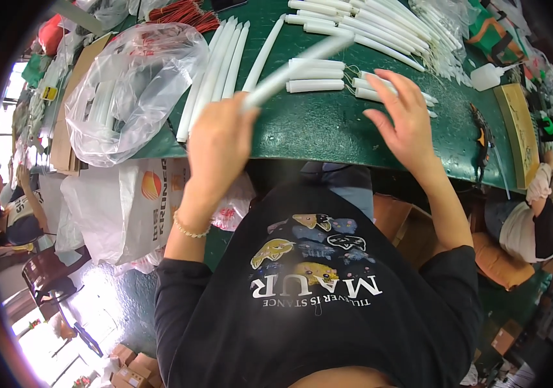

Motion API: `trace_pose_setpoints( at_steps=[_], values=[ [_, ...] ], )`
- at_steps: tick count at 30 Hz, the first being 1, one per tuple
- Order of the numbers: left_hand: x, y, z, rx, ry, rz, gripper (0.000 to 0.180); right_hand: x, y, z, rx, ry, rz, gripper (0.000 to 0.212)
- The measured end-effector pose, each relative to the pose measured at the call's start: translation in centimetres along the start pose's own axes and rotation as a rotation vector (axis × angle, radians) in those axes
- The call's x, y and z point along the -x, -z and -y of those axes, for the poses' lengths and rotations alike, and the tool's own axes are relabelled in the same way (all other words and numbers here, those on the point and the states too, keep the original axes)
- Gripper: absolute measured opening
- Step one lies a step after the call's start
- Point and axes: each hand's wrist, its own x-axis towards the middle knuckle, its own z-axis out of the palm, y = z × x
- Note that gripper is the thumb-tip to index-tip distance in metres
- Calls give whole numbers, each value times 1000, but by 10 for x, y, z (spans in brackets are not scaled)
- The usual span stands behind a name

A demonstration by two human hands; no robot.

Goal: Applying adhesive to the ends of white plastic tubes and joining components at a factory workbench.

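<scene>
My left hand [219,145] is closed around the lower end of a long white taper candle [302,66], which slants up to the right over the table and is blurred by motion. My right hand [409,126] hovers with fingers apart, holding nothing, beside short white candle tubes [368,94] whose ends it partly hides. Thin wires run between these and more short tubes [315,85] lying between my hands. Beyond my left hand, several long tapered candles [215,68] lie side by side, and a single one [265,53] lies apart to their right.
A pile of white tubes with wires [389,29] covers the table's far side. Left are a clear plastic bag [137,90] and a bundle of red wires [186,14]. Right are a white squeeze bottle [485,76], pliers [481,139] and a wooden box [519,132]. Other people sit at both sides.
</scene>
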Motion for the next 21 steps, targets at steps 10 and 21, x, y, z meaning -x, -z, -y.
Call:
trace_pose_setpoints(
  at_steps=[10, 21],
  values=[
    [-8, -2, 11, -424, -27, -154, 33, 29, -16, -37, 99, -136, 75, 27],
    [-41, -86, -35, 49, -209, 125, 23, 18, -28, -32, -31, -96, 89, 21]
  ],
)
